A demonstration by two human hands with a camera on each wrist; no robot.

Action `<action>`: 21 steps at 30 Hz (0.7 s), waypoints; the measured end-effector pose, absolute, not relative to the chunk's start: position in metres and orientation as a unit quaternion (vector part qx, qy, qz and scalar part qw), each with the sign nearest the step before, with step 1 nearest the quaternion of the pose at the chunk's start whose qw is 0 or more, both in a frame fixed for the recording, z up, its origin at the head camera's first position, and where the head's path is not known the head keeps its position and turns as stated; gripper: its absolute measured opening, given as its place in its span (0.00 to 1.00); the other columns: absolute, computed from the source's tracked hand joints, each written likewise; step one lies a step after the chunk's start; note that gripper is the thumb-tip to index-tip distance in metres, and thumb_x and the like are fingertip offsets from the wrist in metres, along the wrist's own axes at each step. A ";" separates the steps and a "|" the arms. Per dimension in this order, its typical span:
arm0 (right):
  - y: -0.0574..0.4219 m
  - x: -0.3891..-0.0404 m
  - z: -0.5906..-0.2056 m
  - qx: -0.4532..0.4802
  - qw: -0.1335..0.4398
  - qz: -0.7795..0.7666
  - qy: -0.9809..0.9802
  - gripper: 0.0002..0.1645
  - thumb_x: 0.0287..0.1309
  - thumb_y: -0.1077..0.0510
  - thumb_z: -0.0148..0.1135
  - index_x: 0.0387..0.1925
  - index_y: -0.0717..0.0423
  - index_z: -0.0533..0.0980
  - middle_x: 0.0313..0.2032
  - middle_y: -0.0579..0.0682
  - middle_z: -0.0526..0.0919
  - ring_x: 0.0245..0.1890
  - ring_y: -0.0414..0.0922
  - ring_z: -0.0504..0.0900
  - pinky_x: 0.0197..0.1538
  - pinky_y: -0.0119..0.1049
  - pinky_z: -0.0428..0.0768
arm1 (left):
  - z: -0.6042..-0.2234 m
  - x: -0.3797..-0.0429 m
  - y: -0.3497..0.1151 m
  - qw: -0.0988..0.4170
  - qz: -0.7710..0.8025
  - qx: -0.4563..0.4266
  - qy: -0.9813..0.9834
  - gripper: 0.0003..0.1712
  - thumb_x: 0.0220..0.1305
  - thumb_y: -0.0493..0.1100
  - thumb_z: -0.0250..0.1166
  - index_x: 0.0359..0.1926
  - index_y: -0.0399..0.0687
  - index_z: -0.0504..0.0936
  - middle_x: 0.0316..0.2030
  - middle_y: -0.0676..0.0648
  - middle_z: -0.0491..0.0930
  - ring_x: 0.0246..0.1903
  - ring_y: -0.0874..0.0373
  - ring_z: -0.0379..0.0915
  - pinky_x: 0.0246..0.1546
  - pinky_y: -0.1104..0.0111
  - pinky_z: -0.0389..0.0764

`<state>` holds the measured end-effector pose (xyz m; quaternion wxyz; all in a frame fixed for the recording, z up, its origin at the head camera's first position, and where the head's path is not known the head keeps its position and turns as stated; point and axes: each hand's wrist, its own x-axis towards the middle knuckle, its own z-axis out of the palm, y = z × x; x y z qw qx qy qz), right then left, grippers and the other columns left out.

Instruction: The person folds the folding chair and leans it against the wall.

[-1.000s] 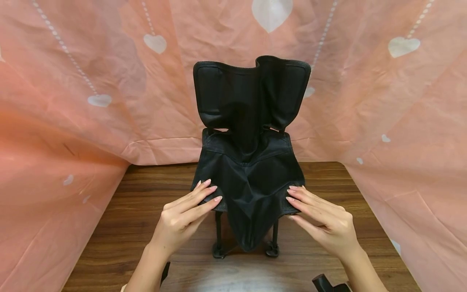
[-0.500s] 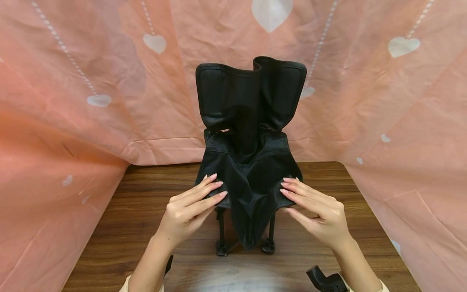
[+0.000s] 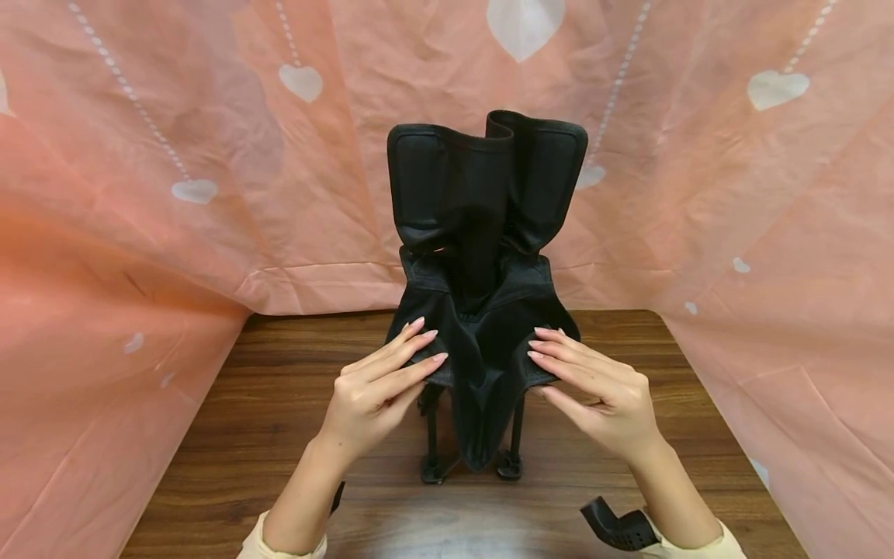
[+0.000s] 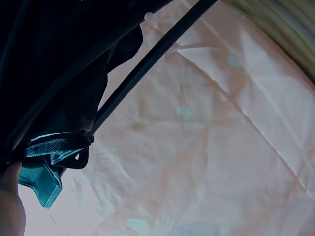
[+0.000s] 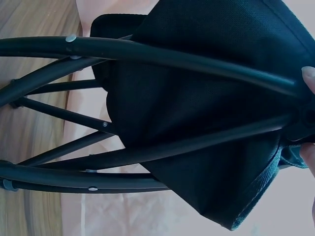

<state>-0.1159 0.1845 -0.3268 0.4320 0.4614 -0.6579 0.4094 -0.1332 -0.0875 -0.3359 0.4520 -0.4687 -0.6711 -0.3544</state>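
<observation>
Pink curtains [image 3: 161, 248] with pale hearts are surrounding a wooden surface [image 3: 293, 373]. Two bare hands are grasping a black folding chair [image 3: 478, 291] by its seat's front corners: the left hand [image 3: 380, 388] is pinching one, the right hand [image 3: 604, 392] the other. Fingers are lying nearly straight on top, thumbs [image 3: 567, 405] below, with only cloth and frame between. The chair is rising between and beyond the hands, its front facing the person, its long axis running upright from legs [image 3: 515, 431] to backrest [image 3: 447, 182]. Slack seat cloth is sagging to a point between the hands; the backrest is buckling inward.
</observation>
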 end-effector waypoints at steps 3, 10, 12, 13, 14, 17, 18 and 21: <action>0.183 -0.119 -0.326 0.470 0.425 0.415 -0.653 0.19 0.56 0.58 0.69 0.35 0.76 0.83 0.43 0.61 0.87 0.56 0.47 0.82 0.62 0.33 0.77 | -0.334 -0.135 -0.085 0.451 -0.352 -0.470 -0.673 0.11 0.66 0.33 0.60 0.45 0.38 0.87 0.48 0.36 0.84 0.54 0.42 0.79 0.58 0.66 0.78; 0.181 -0.125 -0.327 0.469 0.410 0.419 -0.661 0.17 0.56 0.59 0.69 0.38 0.73 0.83 0.45 0.60 0.87 0.57 0.48 0.81 0.63 0.34 0.76 | -0.333 -0.137 -0.080 0.442 -0.353 -0.469 -0.678 0.12 0.66 0.33 0.60 0.46 0.39 0.86 0.49 0.36 0.83 0.55 0.42 0.78 0.58 0.65 0.78; 0.180 -0.126 -0.327 0.467 0.408 0.420 -0.662 0.17 0.56 0.59 0.69 0.38 0.72 0.83 0.45 0.60 0.87 0.57 0.48 0.81 0.63 0.34 0.76 | -0.333 -0.138 -0.079 0.439 -0.352 -0.467 -0.682 0.12 0.66 0.34 0.60 0.46 0.39 0.86 0.50 0.36 0.83 0.56 0.42 0.78 0.59 0.65 0.77; 0.180 -0.127 -0.327 0.466 0.408 0.420 -0.663 0.17 0.57 0.58 0.69 0.38 0.72 0.83 0.45 0.60 0.86 0.58 0.48 0.81 0.63 0.33 0.75 | -0.333 -0.138 -0.079 0.439 -0.352 -0.467 -0.683 0.12 0.66 0.34 0.60 0.46 0.39 0.86 0.50 0.36 0.83 0.56 0.42 0.78 0.59 0.65 0.77; 0.179 -0.128 -0.328 0.464 0.407 0.421 -0.665 0.17 0.57 0.58 0.69 0.39 0.72 0.83 0.46 0.60 0.86 0.58 0.48 0.81 0.63 0.33 0.75 | -0.333 -0.138 -0.078 0.437 -0.352 -0.466 -0.684 0.12 0.66 0.34 0.60 0.46 0.39 0.86 0.50 0.36 0.83 0.56 0.42 0.77 0.59 0.65 0.77; 0.178 -0.129 -0.328 0.457 0.404 0.420 -0.672 0.17 0.57 0.58 0.68 0.40 0.70 0.84 0.46 0.59 0.86 0.58 0.48 0.80 0.64 0.33 0.75 | -0.333 -0.139 -0.077 0.433 -0.350 -0.464 -0.689 0.11 0.66 0.34 0.60 0.46 0.39 0.86 0.50 0.36 0.83 0.57 0.43 0.77 0.60 0.65 0.76; 0.178 -0.130 -0.329 0.455 0.403 0.420 -0.674 0.17 0.58 0.57 0.68 0.40 0.69 0.84 0.47 0.58 0.86 0.58 0.48 0.80 0.64 0.33 0.75 | -0.332 -0.140 -0.076 0.433 -0.349 -0.464 -0.690 0.11 0.65 0.34 0.60 0.46 0.39 0.86 0.50 0.36 0.83 0.57 0.43 0.77 0.60 0.65 0.76; 0.177 -0.131 -0.330 0.448 0.400 0.421 -0.680 0.16 0.58 0.57 0.67 0.41 0.68 0.84 0.47 0.57 0.86 0.59 0.48 0.80 0.64 0.33 0.75 | -0.332 -0.140 -0.075 0.430 -0.349 -0.462 -0.693 0.11 0.65 0.34 0.61 0.46 0.39 0.86 0.50 0.36 0.83 0.57 0.43 0.77 0.61 0.65 0.76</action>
